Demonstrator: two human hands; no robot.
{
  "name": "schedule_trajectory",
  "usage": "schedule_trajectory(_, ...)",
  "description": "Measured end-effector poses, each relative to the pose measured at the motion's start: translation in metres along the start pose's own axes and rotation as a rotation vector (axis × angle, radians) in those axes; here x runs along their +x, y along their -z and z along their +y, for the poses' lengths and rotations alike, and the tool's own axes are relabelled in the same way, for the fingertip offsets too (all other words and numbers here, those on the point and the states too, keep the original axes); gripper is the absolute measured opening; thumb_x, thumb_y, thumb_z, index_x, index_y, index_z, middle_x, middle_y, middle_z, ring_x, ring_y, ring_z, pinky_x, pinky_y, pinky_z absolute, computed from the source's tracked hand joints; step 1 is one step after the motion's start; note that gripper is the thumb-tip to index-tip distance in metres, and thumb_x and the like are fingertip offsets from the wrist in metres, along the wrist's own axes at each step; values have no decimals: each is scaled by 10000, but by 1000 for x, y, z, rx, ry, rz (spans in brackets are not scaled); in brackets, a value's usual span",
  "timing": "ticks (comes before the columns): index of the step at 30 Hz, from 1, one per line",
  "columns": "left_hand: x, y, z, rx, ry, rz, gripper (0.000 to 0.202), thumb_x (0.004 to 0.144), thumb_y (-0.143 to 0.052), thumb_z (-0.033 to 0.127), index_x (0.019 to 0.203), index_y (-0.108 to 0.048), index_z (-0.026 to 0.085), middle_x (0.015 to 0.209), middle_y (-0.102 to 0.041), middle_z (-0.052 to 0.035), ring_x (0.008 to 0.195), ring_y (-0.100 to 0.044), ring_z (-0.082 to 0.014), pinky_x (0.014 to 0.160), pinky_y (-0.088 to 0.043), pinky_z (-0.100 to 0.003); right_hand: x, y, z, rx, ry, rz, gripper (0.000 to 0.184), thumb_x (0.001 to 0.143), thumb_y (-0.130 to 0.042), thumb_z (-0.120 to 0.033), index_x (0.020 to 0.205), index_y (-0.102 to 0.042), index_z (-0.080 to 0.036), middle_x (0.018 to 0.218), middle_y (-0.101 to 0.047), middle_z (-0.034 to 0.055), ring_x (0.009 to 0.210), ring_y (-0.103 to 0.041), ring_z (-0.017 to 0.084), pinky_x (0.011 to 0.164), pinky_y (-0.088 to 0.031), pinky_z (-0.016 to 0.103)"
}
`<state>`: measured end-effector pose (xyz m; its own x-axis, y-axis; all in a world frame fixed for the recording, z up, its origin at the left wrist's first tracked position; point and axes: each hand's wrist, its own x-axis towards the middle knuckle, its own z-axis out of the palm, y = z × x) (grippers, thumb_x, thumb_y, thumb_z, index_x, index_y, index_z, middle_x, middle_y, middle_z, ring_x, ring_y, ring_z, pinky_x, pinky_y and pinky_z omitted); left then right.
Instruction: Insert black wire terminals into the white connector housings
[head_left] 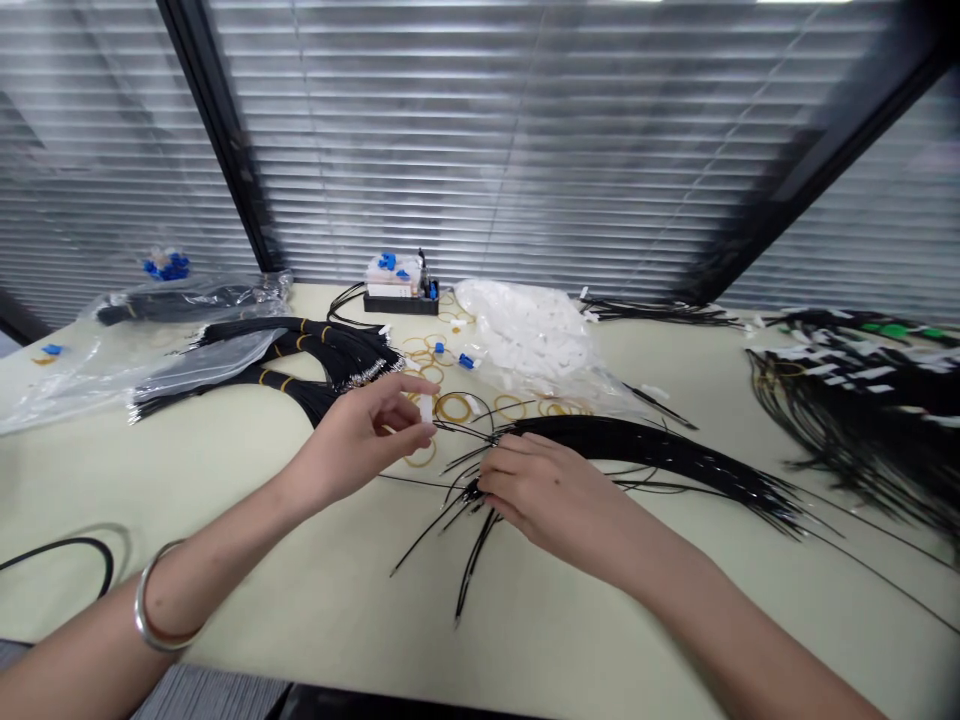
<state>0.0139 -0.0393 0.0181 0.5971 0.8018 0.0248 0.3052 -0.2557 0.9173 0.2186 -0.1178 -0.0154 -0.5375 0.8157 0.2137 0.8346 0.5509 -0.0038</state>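
Note:
My left hand [379, 425] is raised over the table with a small white piece [426, 408] between thumb and index finger. It looks like a plastic connector housing, though its detail is too small to make out. To the right, my right hand [551, 492] has its fingers curled over the near end of a bundle of thin black cables [637, 440]. Loose cable ends fan out past those fingertips; the fingertips themselves are partly hidden. Several yellow rubber bands [454, 408] lie just behind the hands.
A clear bag of white pieces [525, 335] lies behind the hands. Tied black cable bundles [300, 350] rest at left, partly under plastic bags [202, 365]. More cables with white ends [855, 385] are heaped at right. A small black tray [401, 304] stands near the blinds.

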Motion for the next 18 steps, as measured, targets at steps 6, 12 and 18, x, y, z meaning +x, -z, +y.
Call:
schedule_trajectory(6, 1, 2, -4, -26, -14, 50, 385, 793, -607, 306, 1147, -530, 175, 825, -688, -60, 718, -636, -144, 630, -473, -242, 2, 4, 6, 153, 12, 57, 150, 815, -534, -101, 712, -611, -178, 745, -593, -4, 754, -513, 129, 699, -420, 291)
schedule_trajectory(12, 1, 2, -1, -68, 13, 76, 402, 780, -614, 285, 1152, -530, 158, 818, -690, -67, 727, -643, -156, 644, -494, -262, -4, 35, 26, 377, -73, 204, 112, 866, -523, -242, 859, -635, -237, 856, -644, -36, 789, -583, 76, 734, -471, 226)
schedule_trajectory(18, 2, 4, -3, -129, 30, 64, 395, 780, -615, 292, 1147, -533, 168, 816, -683, -58, 770, -656, -167, 678, -521, -286, -20, 67, 63, 697, -461, 820, 73, 802, -607, -265, 812, -612, -193, 948, -651, 43, 921, -626, 143, 783, -490, 290)
